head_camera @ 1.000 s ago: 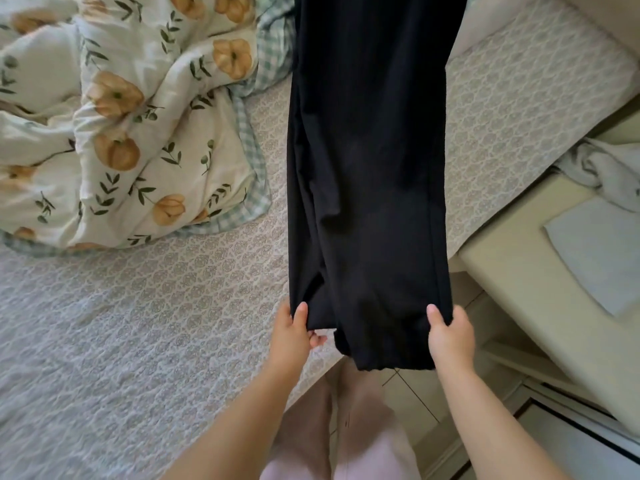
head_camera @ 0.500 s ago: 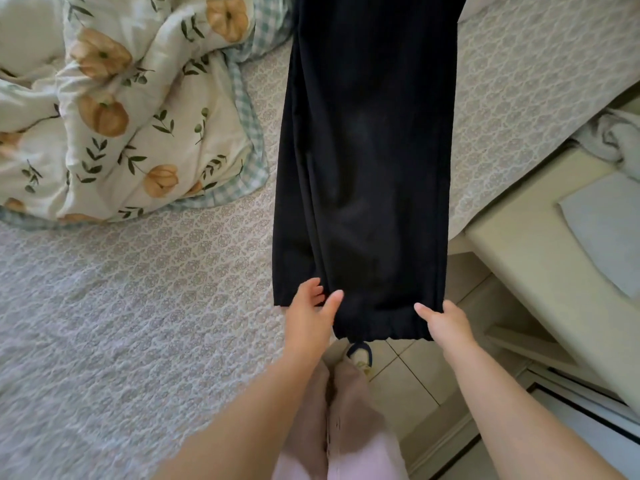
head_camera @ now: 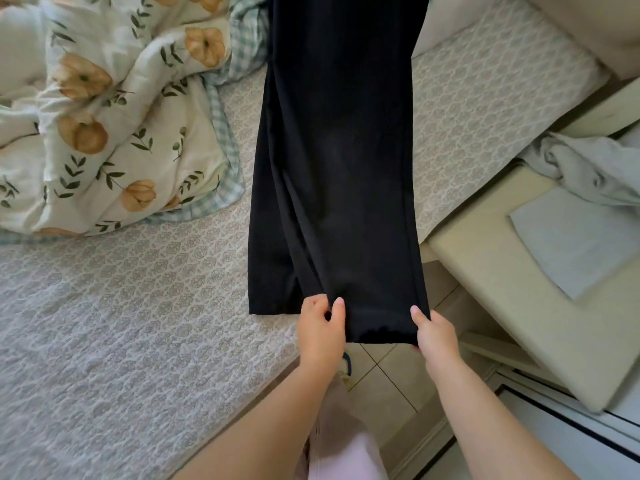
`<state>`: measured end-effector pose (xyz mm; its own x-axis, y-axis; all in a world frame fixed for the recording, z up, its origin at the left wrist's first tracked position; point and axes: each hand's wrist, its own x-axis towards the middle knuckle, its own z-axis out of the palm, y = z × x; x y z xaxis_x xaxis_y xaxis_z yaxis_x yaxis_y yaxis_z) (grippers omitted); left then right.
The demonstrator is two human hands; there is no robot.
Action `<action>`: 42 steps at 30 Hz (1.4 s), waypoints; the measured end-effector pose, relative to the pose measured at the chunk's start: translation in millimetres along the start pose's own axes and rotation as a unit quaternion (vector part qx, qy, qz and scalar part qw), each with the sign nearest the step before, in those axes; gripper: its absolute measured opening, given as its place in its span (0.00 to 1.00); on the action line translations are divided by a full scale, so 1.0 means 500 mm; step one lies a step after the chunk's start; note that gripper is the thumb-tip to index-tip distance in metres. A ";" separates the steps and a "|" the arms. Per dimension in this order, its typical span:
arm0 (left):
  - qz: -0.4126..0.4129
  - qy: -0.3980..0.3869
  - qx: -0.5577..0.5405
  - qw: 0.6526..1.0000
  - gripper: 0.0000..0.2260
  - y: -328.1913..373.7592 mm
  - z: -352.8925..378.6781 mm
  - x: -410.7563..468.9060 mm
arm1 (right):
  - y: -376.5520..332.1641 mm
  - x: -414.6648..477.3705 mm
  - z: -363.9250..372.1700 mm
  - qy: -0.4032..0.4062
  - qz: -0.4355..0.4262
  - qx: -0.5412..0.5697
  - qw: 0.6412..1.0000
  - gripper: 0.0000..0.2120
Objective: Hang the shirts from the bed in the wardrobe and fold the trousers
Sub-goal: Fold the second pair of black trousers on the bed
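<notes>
Lately | trousers (head_camera: 339, 168): black, lay lengthwise on bed (head_camera: 138, 323), hems at its near edge | left hand (head_camera: 320, 332): fingers (head_camera: 313, 303) had moved inward from outer edge, pinched upper leg's hem | right hand (head_camera: 437, 336): pinched same hem's far corner, unchanged | judged: legs being squared, fold not begun.

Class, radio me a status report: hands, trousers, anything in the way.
Left hand and right hand pinch trousers at hem. Stretched out over bed, unfolded. Duvet bunched at left, not on them.
</notes>
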<state>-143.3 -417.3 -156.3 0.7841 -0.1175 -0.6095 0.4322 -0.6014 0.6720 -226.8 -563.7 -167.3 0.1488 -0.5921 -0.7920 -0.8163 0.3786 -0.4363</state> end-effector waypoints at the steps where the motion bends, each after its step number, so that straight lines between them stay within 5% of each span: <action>1: 0.006 0.015 -0.039 0.999 0.17 0.009 -0.009 -0.005 | -0.006 -0.006 -0.003 -0.006 0.002 0.014 1.000 0.14; 7: -0.045 0.076 -0.149 0.985 0.17 0.131 -0.121 0.041 | -0.153 -0.069 0.038 -0.099 -0.073 0.114 0.986 0.08; 10: 0.031 0.065 -0.141 0.987 0.14 0.231 -0.209 0.077 | -0.271 -0.102 0.049 -0.109 -0.231 0.115 0.960 0.14; 12: 0.093 0.009 -0.115 0.989 0.14 0.275 -0.256 0.088 | -0.331 -0.118 0.050 -0.111 -0.291 0.070 0.948 0.08; 17: 0.223 -0.041 0.235 0.945 0.12 0.266 -0.295 0.101 | -0.343 -0.111 0.044 -0.147 -0.218 0.068 0.962 0.05; 20: 0.162 0.012 0.246 0.955 0.11 0.210 -0.289 0.105 | -0.302 -0.111 0.025 -0.222 -0.161 0.008 0.962 0.20; 23: 0.138 0.078 0.282 0.946 0.11 0.154 -0.270 0.112 | -0.278 -0.102 0.004 -0.194 -0.193 -0.210 0.939 0.25; 25: 0.035 0.081 0.200 0.976 0.16 0.119 -0.260 0.120 | -0.260 -0.091 -0.001 -0.138 -0.229 -0.310 0.913 0.18; 26: -0.064 0.057 0.072 0.994 0.17 0.113 -0.254 0.117 | -0.250 -0.087 -0.003 -0.107 -0.237 -0.328 0.908 0.13; 28: -0.245 -0.039 -0.215 0.945 0.16 0.115 -0.241 0.107 | -0.233 -0.085 -0.005 -0.062 -0.235 -0.344 0.907 0.09; 30: -0.264 -0.043 -0.337 0.903 0.15 0.143 -0.240 0.104 | -0.235 -0.087 -0.002 -0.053 -0.223 -0.350 0.908 0.12; 33: -0.143 0.010 -0.290 0.946 0.21 0.230 -0.276 0.127 | -0.299 -0.104 0.001 -0.039 -0.183 -0.186 0.965 0.17; 35: 0.065 0.016 -0.148 0.987 0.25 0.298 -0.322 0.137 | -0.365 -0.131 -0.004 -0.007 -0.213 -0.027 0.977 0.18; 36: 0.201 0.056 -0.069 0.976 0.25 0.330 -0.351 0.132 | -0.391 -0.153 -0.007 0.039 -0.282 0.029 0.958 0.19; 38: 0.437 0.161 0.014 0.885 0.24 0.360 -0.396 0.116 | -0.409 -0.200 -0.010 0.135 -0.468 0.060 0.871 0.22; 39: 0.492 0.199 0.030 0.847 0.24 0.351 -0.406 0.113 | -0.395 -0.210 -0.002 0.167 -0.533 0.038 0.828 0.26; 40: 0.501 0.218 0.043 0.837 0.26 0.327 -0.408 0.114 | -0.366 -0.205 0.012 0.177 -0.557 0.008 0.811 0.27; 42: 0.382 0.176 0.102 0.901 0.29 0.251 -0.389 0.116 | -0.297 -0.179 0.050 0.110 -0.466 -0.055 0.876 0.26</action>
<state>43.2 -345.8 -25.5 0.9264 -0.3226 0.1943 -0.3570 -0.5875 0.7262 -105.0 -549.4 -42.1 0.6771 -0.7358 -0.0065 -0.4483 -0.4055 -0.7966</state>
